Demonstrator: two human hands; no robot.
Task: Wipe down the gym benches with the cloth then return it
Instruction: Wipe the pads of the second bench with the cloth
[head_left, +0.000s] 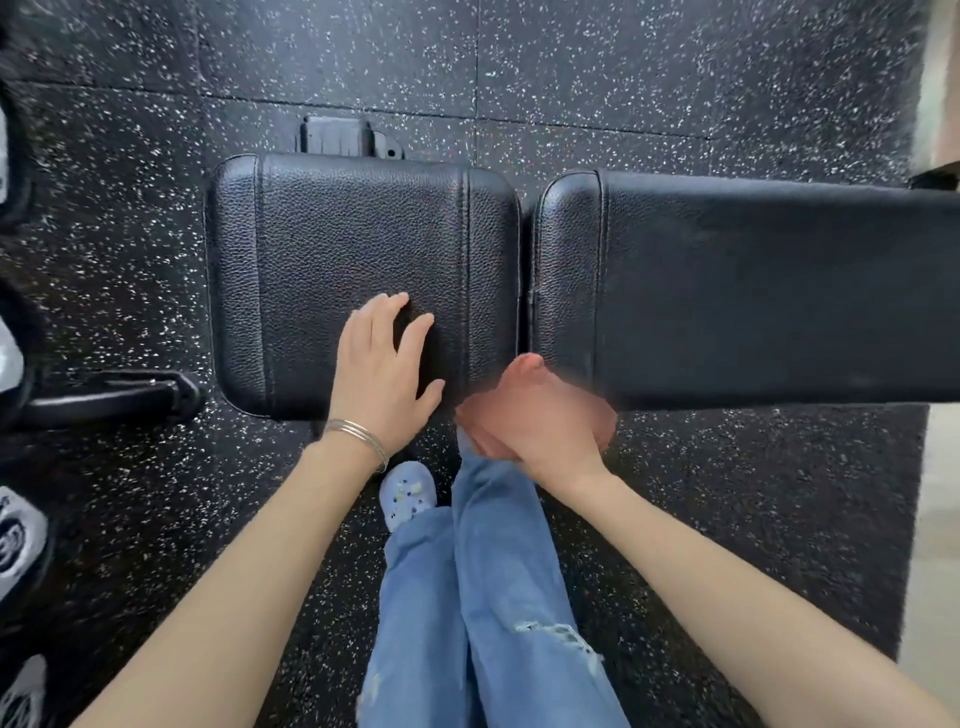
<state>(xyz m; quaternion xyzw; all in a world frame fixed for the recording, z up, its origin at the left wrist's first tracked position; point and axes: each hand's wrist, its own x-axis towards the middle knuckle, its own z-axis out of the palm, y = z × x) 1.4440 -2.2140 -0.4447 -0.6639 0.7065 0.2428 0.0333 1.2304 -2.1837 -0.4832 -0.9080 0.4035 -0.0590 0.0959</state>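
Cloth (540, 387) bunched in my right hand (548, 449), fingers clamped round it, at near edge of back pad (753, 291). My left hand (382, 366) flat, fingers spread, braces seat pad (322, 234). Should flatten cloth, overlap strokes.

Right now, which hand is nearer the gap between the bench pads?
Right. The right hand, gripping the cloth, is at the near end of the gap; the left hand rests on the seat pad, further left.

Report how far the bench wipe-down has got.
Done: nothing provable; neither the seat pad nor the back pad shows wipe marks. In hand: the right hand grips the cloth at the pads' near edge, blurred; the left hand rests on the seat pad. Left: finishing the wiping, returning the cloth.
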